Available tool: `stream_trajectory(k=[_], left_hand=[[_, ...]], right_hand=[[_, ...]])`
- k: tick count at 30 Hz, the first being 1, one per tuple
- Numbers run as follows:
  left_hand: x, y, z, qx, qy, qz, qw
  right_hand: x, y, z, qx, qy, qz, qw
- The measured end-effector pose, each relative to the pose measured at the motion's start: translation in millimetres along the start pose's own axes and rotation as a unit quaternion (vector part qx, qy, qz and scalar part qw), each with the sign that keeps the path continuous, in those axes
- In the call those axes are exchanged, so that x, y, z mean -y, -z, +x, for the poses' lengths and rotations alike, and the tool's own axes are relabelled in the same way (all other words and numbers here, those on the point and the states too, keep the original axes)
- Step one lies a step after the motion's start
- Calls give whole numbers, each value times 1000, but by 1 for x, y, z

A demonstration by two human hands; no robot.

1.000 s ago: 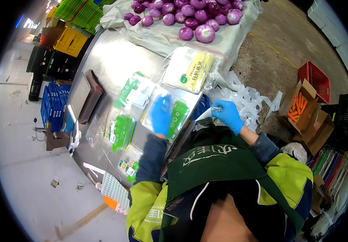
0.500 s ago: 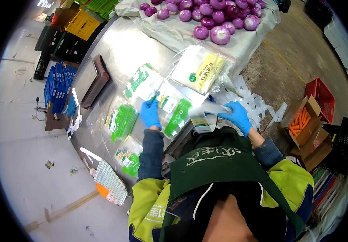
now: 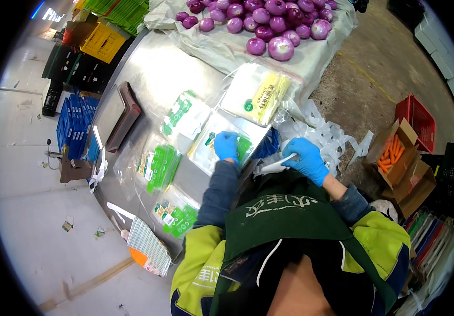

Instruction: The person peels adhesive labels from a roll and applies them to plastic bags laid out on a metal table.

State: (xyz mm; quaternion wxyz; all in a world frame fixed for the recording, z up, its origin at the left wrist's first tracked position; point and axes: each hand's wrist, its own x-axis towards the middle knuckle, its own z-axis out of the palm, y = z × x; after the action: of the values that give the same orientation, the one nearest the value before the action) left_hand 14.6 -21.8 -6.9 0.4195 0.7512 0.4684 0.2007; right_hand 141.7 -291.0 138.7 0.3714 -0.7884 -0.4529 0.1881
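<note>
My left hand (image 3: 226, 146), in a blue glove, is closed with its fingers curled down on a clear bag (image 3: 204, 150) with green print. Whatever its fingertips may hold is hidden. My right hand (image 3: 306, 159), also gloved in blue, grips a white label strip (image 3: 273, 167) close to my apron. Left of my left hand lie more printed bags: a white-and-green stack (image 3: 186, 117), a bright green stack (image 3: 161, 167) and another clear-and-green stack (image 3: 176, 213). Just beyond the worked bag is a pile of clear bags with a yellow band (image 3: 267, 97).
Red onions (image 3: 277, 23) are heaped on a pale cloth (image 3: 311, 63) at the table's far end. A flat-topped device (image 3: 122, 117) stands on the left edge. Tangled white strips (image 3: 324, 134) hang at right, near a carton of carrots (image 3: 391, 152) and a red crate (image 3: 415, 124).
My left hand has moved right, onto the green-printed bag. My right hand has shifted slightly left and down; the strip now hangs lower, and its printed label is no longer seen.
</note>
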Motion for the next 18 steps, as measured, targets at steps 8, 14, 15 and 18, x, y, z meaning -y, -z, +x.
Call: stream_trajectory(k=[8,14,15,18], left_hand=[[-50,118,100,175,29,202,963],[-87,106,37,-46,-259,-21,965],[-83,95,10,51,-245,2,968],[-138,76,-87,287,-44,-146,946]], right_hand=[[33,-18,-1,-5,21,185,982],[16,-15,-1,-41,-84,119,989],[13,-15,-1,-76,-139,138,978],[-15,-28,6,-99,-183,158,965]])
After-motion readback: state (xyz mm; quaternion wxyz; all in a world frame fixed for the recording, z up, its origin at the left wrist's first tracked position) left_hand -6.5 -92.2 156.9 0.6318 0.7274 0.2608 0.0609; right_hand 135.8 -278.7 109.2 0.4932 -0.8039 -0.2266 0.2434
